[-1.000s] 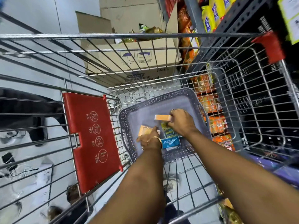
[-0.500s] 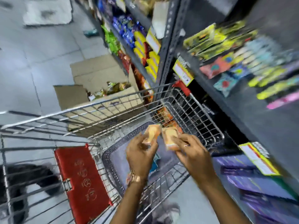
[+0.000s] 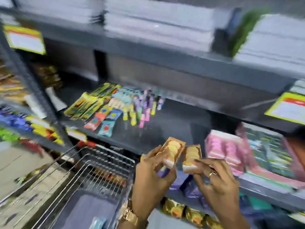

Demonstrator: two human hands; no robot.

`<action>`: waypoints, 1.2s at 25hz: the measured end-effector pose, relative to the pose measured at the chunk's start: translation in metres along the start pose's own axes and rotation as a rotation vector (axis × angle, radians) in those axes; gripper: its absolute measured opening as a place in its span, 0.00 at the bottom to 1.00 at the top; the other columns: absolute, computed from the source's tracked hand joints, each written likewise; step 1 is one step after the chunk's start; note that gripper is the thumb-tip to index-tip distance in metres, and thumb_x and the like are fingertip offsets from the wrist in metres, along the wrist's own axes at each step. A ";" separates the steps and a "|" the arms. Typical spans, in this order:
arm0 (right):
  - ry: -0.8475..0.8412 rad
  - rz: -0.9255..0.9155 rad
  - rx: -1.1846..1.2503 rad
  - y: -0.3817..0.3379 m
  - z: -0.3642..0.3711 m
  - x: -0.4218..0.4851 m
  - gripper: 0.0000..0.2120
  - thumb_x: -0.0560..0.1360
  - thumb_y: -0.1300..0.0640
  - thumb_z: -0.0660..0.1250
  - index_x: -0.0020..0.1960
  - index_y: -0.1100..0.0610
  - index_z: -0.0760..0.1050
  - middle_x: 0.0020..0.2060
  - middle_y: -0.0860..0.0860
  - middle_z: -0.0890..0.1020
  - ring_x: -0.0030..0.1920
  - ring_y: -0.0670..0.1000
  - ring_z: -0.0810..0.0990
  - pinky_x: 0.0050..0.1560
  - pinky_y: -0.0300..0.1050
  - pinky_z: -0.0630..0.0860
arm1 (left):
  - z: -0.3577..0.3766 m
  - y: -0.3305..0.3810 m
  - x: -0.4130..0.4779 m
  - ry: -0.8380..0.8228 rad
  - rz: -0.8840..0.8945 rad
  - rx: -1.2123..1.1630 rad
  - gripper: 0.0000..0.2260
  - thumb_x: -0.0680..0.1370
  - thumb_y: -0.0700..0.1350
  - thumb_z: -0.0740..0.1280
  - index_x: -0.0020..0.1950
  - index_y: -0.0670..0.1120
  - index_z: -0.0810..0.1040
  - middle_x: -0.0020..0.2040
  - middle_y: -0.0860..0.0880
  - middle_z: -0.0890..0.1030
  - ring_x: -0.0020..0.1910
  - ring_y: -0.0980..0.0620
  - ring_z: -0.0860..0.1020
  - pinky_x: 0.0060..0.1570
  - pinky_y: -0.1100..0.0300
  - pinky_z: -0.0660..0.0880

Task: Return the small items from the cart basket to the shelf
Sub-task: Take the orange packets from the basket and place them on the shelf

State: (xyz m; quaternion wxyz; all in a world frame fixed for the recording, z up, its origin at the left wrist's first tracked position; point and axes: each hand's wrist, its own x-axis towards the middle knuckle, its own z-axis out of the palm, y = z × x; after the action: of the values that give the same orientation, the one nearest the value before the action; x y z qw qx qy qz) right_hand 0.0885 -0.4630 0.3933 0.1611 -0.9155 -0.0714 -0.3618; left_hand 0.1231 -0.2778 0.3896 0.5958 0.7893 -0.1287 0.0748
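Note:
My left hand (image 3: 152, 176) grips a small orange packet (image 3: 173, 150) with round pale pieces showing. My right hand (image 3: 216, 182) holds a second orange packet (image 3: 192, 157) just beside the first. Both packets hover in front of the dark shelf (image 3: 165, 129), above the right edge of the wire cart (image 3: 92, 166). The grey basket (image 3: 85, 210) sits in the cart at the bottom left, with a blue packet (image 3: 99, 223) lying in it. The whole view is blurred by motion.
Colourful small packets (image 3: 115, 109) lie in rows on the shelf's left half. Pink packs (image 3: 224, 149) and booklets (image 3: 270, 149) fill the lower shelf at right. Gold snack bags (image 3: 184, 210) sit below. White stacks (image 3: 156, 19) top the upper shelf. Yellow price tags (image 3: 24, 39) hang from edges.
Both hands took an orange packet each out of the basket and lifted them up to the right. My view swung from the cart up to the shelf.

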 end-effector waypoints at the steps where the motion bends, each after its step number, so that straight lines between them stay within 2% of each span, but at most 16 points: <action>1: 0.021 0.073 -0.077 0.019 -0.014 -0.001 0.08 0.68 0.57 0.68 0.43 0.56 0.85 0.43 0.52 0.85 0.46 0.52 0.77 0.38 0.47 0.77 | 0.019 0.009 0.009 -0.054 0.039 0.024 0.13 0.66 0.50 0.72 0.50 0.55 0.81 0.55 0.68 0.78 0.59 0.68 0.77 0.52 0.67 0.80; 3: 0.007 0.240 -0.219 0.054 -0.036 -0.002 0.07 0.64 0.59 0.74 0.42 0.55 0.84 0.42 0.52 0.85 0.43 0.56 0.82 0.31 0.48 0.79 | 0.059 0.024 0.029 -0.109 0.137 0.104 0.09 0.66 0.49 0.75 0.46 0.52 0.82 0.52 0.64 0.79 0.58 0.61 0.79 0.51 0.63 0.80; 4: -0.049 0.299 -0.262 0.067 -0.039 0.001 0.10 0.60 0.61 0.78 0.42 0.54 0.84 0.42 0.52 0.85 0.40 0.58 0.83 0.30 0.48 0.79 | 0.077 0.026 0.038 -0.147 0.165 0.149 0.07 0.67 0.47 0.76 0.43 0.52 0.83 0.52 0.62 0.81 0.58 0.58 0.80 0.51 0.61 0.79; 7: -0.192 0.318 -0.426 0.103 -0.040 0.007 0.15 0.52 0.62 0.82 0.36 0.53 0.83 0.38 0.51 0.85 0.35 0.57 0.83 0.43 0.50 0.72 | 0.131 0.034 0.064 -0.322 0.170 0.320 0.06 0.68 0.43 0.75 0.42 0.52 0.84 0.51 0.55 0.86 0.57 0.51 0.81 0.52 0.57 0.79; 10: -0.280 0.398 -0.518 0.124 -0.037 0.017 0.15 0.49 0.60 0.82 0.34 0.52 0.83 0.37 0.48 0.86 0.38 0.57 0.82 0.46 0.51 0.66 | 0.169 0.027 0.079 -0.393 0.124 0.510 0.09 0.68 0.48 0.72 0.47 0.56 0.80 0.47 0.51 0.85 0.48 0.44 0.83 0.45 0.54 0.80; 12: -0.343 0.451 -0.515 0.129 -0.035 0.018 0.16 0.49 0.58 0.82 0.35 0.48 0.84 0.37 0.45 0.87 0.43 0.57 0.83 0.47 0.51 0.64 | 0.182 0.018 0.085 -0.383 0.104 0.608 0.11 0.69 0.49 0.71 0.51 0.56 0.81 0.51 0.51 0.84 0.49 0.43 0.82 0.47 0.53 0.80; 14: -0.398 0.462 -0.507 0.135 -0.032 0.015 0.18 0.49 0.58 0.82 0.37 0.46 0.85 0.37 0.44 0.87 0.47 0.56 0.84 0.51 0.54 0.67 | 0.191 0.011 0.089 -0.341 0.114 0.682 0.13 0.71 0.49 0.71 0.55 0.57 0.81 0.55 0.51 0.83 0.51 0.43 0.82 0.49 0.52 0.80; 17: -0.480 0.496 -0.465 0.142 -0.032 0.017 0.16 0.60 0.60 0.76 0.46 0.47 0.84 0.47 0.45 0.87 0.60 0.53 0.79 0.62 0.60 0.67 | 0.197 0.009 0.091 -0.287 0.095 0.693 0.13 0.72 0.50 0.71 0.56 0.57 0.81 0.55 0.51 0.81 0.51 0.43 0.81 0.49 0.51 0.81; 18: -0.485 0.501 -0.489 0.142 -0.031 0.018 0.15 0.61 0.62 0.75 0.46 0.49 0.84 0.47 0.47 0.87 0.61 0.54 0.78 0.64 0.61 0.67 | 0.198 0.009 0.092 -0.291 0.088 0.701 0.13 0.72 0.50 0.71 0.56 0.57 0.81 0.55 0.51 0.80 0.51 0.43 0.81 0.49 0.51 0.81; 21: -0.465 0.526 -0.581 0.137 -0.027 0.020 0.13 0.53 0.67 0.78 0.35 0.55 0.84 0.37 0.54 0.87 0.52 0.59 0.82 0.60 0.65 0.73 | 0.196 0.009 0.092 -0.338 0.069 0.730 0.14 0.73 0.49 0.71 0.58 0.56 0.79 0.57 0.49 0.79 0.52 0.42 0.81 0.51 0.51 0.81; 23: -0.518 0.581 -0.612 0.129 -0.028 0.022 0.11 0.59 0.63 0.78 0.40 0.53 0.85 0.42 0.54 0.87 0.59 0.57 0.79 0.65 0.66 0.67 | 0.191 0.011 0.090 -0.388 0.074 0.734 0.16 0.74 0.47 0.70 0.61 0.55 0.78 0.61 0.48 0.78 0.55 0.41 0.81 0.53 0.50 0.80; 25: -0.546 0.618 -0.630 0.123 -0.026 0.023 0.11 0.68 0.57 0.72 0.50 0.49 0.83 0.54 0.51 0.84 0.70 0.55 0.69 0.71 0.67 0.56 | 0.181 0.014 0.084 -0.458 0.084 0.737 0.22 0.73 0.48 0.71 0.66 0.55 0.73 0.68 0.48 0.72 0.61 0.41 0.77 0.56 0.48 0.79; 26: -0.533 0.599 -0.627 0.118 -0.025 0.022 0.12 0.70 0.55 0.71 0.54 0.50 0.81 0.59 0.51 0.82 0.73 0.55 0.64 0.72 0.67 0.53 | 0.174 0.016 0.081 -0.469 0.089 0.739 0.27 0.73 0.51 0.71 0.70 0.55 0.68 0.72 0.48 0.68 0.64 0.41 0.74 0.57 0.46 0.78; 28: -0.488 0.481 -0.531 0.097 -0.021 0.023 0.16 0.70 0.56 0.71 0.58 0.55 0.80 0.63 0.54 0.79 0.74 0.58 0.62 0.73 0.68 0.52 | 0.146 0.011 0.071 -0.390 0.078 0.728 0.34 0.72 0.56 0.71 0.74 0.55 0.61 0.75 0.47 0.63 0.68 0.40 0.69 0.59 0.44 0.76; 30: -0.383 0.293 -0.348 0.066 -0.010 0.022 0.16 0.70 0.59 0.72 0.57 0.59 0.81 0.60 0.56 0.82 0.71 0.63 0.67 0.71 0.69 0.60 | 0.109 0.001 0.060 -0.238 0.074 0.723 0.32 0.72 0.56 0.71 0.73 0.53 0.64 0.72 0.45 0.67 0.66 0.40 0.70 0.59 0.45 0.76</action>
State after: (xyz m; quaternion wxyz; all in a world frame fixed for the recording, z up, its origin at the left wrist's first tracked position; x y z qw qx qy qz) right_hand 0.1146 -0.5285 0.3996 0.0356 -0.9815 0.0955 -0.1620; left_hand 0.1767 -0.3893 0.3767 0.2566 0.9465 -0.1907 0.0444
